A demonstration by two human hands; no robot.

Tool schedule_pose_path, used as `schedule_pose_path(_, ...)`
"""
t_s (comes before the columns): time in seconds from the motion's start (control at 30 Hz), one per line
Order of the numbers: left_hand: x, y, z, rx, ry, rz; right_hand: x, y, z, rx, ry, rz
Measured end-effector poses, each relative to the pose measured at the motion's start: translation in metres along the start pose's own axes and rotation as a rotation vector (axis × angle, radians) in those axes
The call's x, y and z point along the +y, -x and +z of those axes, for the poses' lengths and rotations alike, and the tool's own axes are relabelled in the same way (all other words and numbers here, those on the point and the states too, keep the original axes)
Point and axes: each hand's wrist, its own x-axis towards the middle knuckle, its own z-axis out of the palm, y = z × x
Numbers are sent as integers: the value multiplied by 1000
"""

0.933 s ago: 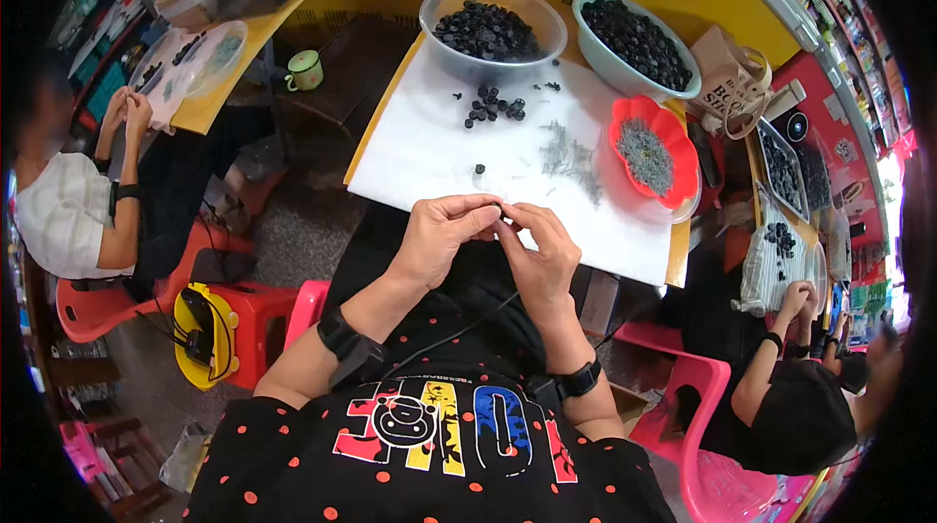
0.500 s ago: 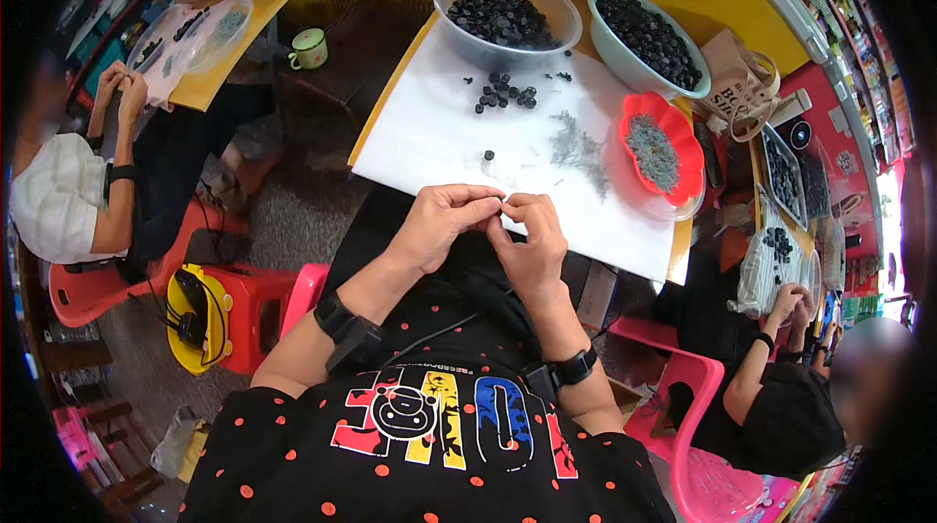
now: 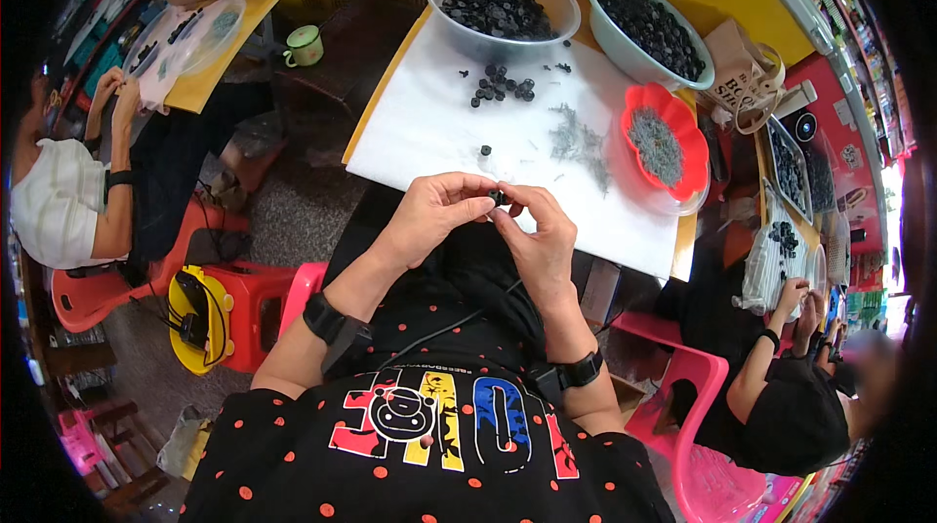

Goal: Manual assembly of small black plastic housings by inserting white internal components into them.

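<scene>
My left hand point(image 3: 426, 219) and my right hand point(image 3: 539, 235) meet at the table's near edge. Between their fingertips they pinch a small black round part point(image 3: 498, 198), mostly covered by the fingers. Just beyond, a single black round piece point(image 3: 485, 150) stands on the white sheet point(image 3: 400, 133). Farther off lies a loose cluster of similar black pieces point(image 3: 496, 86). To its right, small grey pin-like bits point(image 3: 576, 140) are scattered on the sheet.
A clear bowl point(image 3: 444, 30) and a pale green basin point(image 3: 599, 40), both full of black pieces, stand at the back. A red scalloped bowl point(image 3: 695, 138) holds grey bits at the right. Other people work at tables left and right. A pink chair point(image 3: 698, 425) stands lower right.
Both hands stay together at the same place, with the fingers shifted a little. The black part shows more plainly between the fingertips now.
</scene>
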Motion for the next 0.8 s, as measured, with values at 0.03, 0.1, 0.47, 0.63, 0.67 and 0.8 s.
schedule_pose_path(0.03,1,0,2,-1,-1,-5,1,0,-1,12,19,-21)
schedule_pose_path(0.1,5,2,6,-24,-39,-16,4,1,-2,25,38,-38)
schedule_pose_path(0.47,-1,-1,4,13,-15,-64,7,2,-2,42,330,-246)
schedule_pose_path(0.63,-1,0,4,20,31,-117,5,0,-6,-13,154,-111)
schedule_pose_path(0.67,-2,0,3,8,43,-114,4,0,-8,-38,86,-60)
schedule_pose_path(0.8,-6,0,1,-9,133,-152,10,-6,-13,-88,23,-23)
